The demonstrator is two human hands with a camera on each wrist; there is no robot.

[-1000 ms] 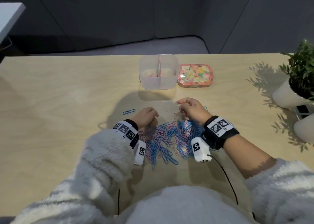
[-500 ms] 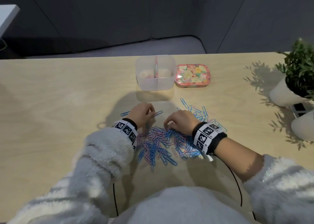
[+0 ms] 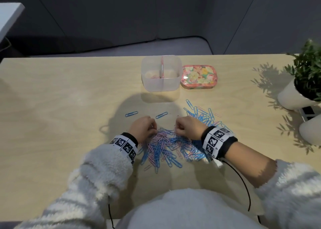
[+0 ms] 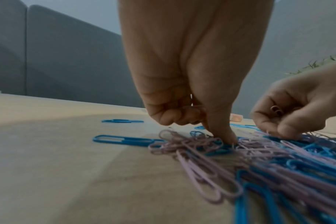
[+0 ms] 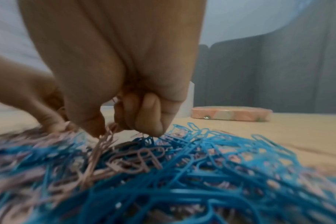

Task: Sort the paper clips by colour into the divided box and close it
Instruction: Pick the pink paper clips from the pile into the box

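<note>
Under both hands' grip lies the paper-clip pile.

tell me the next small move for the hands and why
Probably lift the right hand with its pinched pink clips and carry them to the box. Both hands already hold pink clips, the left hand too, while the open box sits beyond the pile, its lid off beside it.

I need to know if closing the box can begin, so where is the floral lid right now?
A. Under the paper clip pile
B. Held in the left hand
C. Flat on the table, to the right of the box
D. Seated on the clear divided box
C: the floral lid lies flat on the table, right beside the open clear divided box.
</note>
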